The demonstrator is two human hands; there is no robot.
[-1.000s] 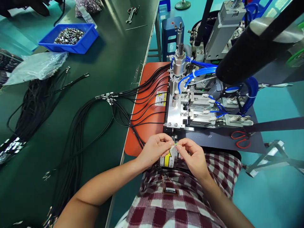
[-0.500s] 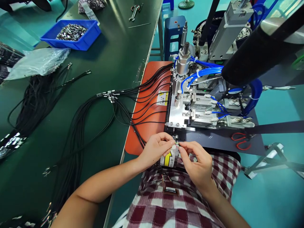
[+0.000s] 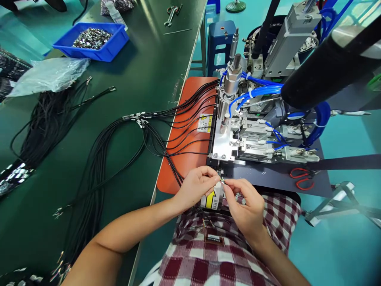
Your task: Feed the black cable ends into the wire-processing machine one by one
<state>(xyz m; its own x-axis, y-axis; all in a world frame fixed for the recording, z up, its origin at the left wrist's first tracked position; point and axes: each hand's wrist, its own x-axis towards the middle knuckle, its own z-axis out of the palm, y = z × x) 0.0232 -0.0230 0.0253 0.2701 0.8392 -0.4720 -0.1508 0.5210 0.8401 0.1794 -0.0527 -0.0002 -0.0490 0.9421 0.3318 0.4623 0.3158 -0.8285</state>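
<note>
Left hand: The small piece (image 3: 222, 180) is pinched at its left side by thumb and index finger of the left hand (image 3: 198, 186); the remaining fingers are curled in.
Right hand: Thumb and index fingertips of the right hand (image 3: 245, 206) are brought together at the piece's right side, apparently in a pinch; the exact contact is too small to be made out.
Small piece: It is held between both hands, at the far end of the labelled cylinder (image 3: 212, 200), near the machine (image 3: 222, 147). It could be dropped or bent if either pinch were loosened or pulled unevenly.
Labelled cylinder: The piece could be knocked against it, given how near the fingers are held.
Black cables (image 3: 175, 171): They are run across the orange mat (image 3: 187, 171), just left of the left hand; one could be snagged by a leftward sweep of the wrist.
Red-handled scissors (image 3: 303, 182): They are left on the dark plate (image 3: 268, 174) to the right, and could be brushed by a wide rightward reach.
</note>
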